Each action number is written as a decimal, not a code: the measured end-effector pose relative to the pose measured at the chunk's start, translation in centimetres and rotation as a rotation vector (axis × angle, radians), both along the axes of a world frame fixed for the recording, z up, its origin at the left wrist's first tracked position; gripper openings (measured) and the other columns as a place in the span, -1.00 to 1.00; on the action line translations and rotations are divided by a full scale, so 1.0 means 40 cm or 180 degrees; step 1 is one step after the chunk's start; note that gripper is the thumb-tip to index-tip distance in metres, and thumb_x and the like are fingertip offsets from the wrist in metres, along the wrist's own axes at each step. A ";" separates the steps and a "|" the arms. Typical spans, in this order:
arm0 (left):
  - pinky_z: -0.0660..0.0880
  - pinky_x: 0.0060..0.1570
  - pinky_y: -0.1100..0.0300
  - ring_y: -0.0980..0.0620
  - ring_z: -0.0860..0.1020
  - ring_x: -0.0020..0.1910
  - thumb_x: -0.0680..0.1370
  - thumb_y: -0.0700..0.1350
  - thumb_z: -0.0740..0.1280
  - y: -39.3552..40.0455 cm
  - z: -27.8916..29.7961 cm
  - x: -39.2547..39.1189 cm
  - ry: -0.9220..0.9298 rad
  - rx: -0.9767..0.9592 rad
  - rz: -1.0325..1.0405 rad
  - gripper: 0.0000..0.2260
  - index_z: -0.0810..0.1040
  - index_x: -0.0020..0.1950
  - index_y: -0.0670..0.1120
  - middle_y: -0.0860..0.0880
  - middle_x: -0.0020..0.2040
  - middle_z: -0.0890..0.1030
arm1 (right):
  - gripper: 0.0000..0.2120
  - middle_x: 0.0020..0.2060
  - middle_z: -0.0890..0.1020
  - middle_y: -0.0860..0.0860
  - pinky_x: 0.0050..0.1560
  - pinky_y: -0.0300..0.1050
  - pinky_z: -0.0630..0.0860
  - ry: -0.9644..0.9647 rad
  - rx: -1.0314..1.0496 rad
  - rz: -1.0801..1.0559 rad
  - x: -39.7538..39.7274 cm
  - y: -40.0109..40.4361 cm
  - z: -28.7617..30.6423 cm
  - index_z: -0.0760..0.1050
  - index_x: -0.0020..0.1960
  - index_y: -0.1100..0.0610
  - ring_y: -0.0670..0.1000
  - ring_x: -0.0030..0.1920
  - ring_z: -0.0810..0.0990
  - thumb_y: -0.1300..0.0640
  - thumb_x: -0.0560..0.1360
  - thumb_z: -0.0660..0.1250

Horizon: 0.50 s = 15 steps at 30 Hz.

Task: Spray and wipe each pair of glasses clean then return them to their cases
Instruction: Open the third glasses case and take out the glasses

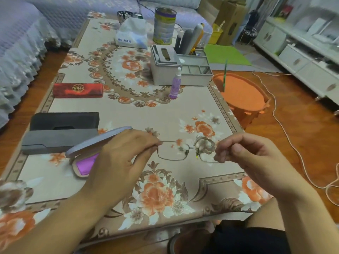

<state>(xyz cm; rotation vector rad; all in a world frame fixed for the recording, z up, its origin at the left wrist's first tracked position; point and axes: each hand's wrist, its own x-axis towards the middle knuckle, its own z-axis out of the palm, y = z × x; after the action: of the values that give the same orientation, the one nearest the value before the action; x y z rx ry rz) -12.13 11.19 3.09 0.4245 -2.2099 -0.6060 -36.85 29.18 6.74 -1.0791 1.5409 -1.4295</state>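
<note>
At a floral-covered table (128,114) in a living room, thin-framed glasses (185,150) are held above the cloth, the left hand (121,158) pinching one end, the right hand (244,153) pinching the other with curled fingers. An open grey case (88,143) lies just left; a purple spray bottle (175,85) stands beyond.

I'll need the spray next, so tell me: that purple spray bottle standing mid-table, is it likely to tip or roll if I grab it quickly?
The purple spray bottle stands upright, tall and narrow on a small base, so a sideways knock would probably tip it. It looks round, so once down it may roll on the flat tablecloth. It is small and seemingly plastic, so likely light.
</note>
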 end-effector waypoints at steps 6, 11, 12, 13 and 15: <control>0.55 -0.04 -0.02 -0.10 0.65 0.02 0.51 -0.35 0.43 -0.046 -0.097 -0.068 -0.0532 -0.1408 -0.0448 -0.80 0.69 0.10 -0.17 -0.06 0.12 0.70 | -0.76 -0.05 0.74 0.06 0.18 0.01 0.59 0.0732 0.0668 -0.0659 -0.008 -0.013 -0.081 0.69 0.00 0.18 0.05 0.03 0.68 0.09 0.62 0.28; 0.52 -0.19 -0.03 -0.13 0.59 -0.06 0.38 -0.44 0.44 -0.047 -0.178 -0.148 -0.1120 -0.1761 -0.0595 -0.62 0.62 0.13 -0.14 -0.09 0.11 0.65 | -0.80 -0.21 0.70 -0.04 -0.13 -0.25 0.48 0.1440 0.0920 -0.1214 -0.019 -0.030 -0.190 0.67 -0.15 -0.04 -0.16 -0.18 0.61 0.09 0.61 0.34; 0.52 -0.18 -0.03 -0.13 0.59 -0.04 0.37 -0.43 0.45 -0.042 -0.187 -0.153 -0.1229 -0.1718 -0.0613 -0.60 0.61 0.15 -0.13 -0.09 0.12 0.64 | -0.79 -0.21 0.71 -0.09 -0.17 -0.35 0.46 0.1490 0.0945 -0.1324 -0.020 -0.026 -0.199 0.66 -0.15 -0.07 -0.23 -0.17 0.61 0.09 0.62 0.34; 0.53 -0.18 -0.03 -0.12 0.59 -0.03 0.37 -0.41 0.46 -0.037 -0.196 -0.155 -0.1341 -0.1680 -0.0634 -0.59 0.61 0.17 -0.12 -0.07 0.13 0.64 | -0.79 -0.18 0.71 -0.13 -0.16 -0.41 0.44 0.1501 0.0952 -0.1425 -0.019 -0.022 -0.205 0.66 -0.14 -0.08 -0.26 -0.14 0.61 0.09 0.62 0.33; 0.54 -0.17 0.01 -0.09 0.59 0.01 0.38 -0.37 0.49 -0.030 -0.207 -0.150 -0.1488 -0.1596 -0.0650 -0.57 0.61 0.20 -0.10 -0.04 0.16 0.64 | -0.82 -0.14 0.71 -0.16 -0.14 -0.47 0.43 0.1484 0.0964 -0.1593 -0.019 -0.018 -0.213 0.67 -0.09 -0.05 -0.29 -0.07 0.61 0.08 0.62 0.33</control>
<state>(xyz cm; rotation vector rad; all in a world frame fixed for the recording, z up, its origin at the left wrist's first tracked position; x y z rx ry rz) -18.12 10.00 -5.18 0.0774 -2.7635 -0.0313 -37.60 28.47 -1.76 -0.9155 2.4077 -1.2365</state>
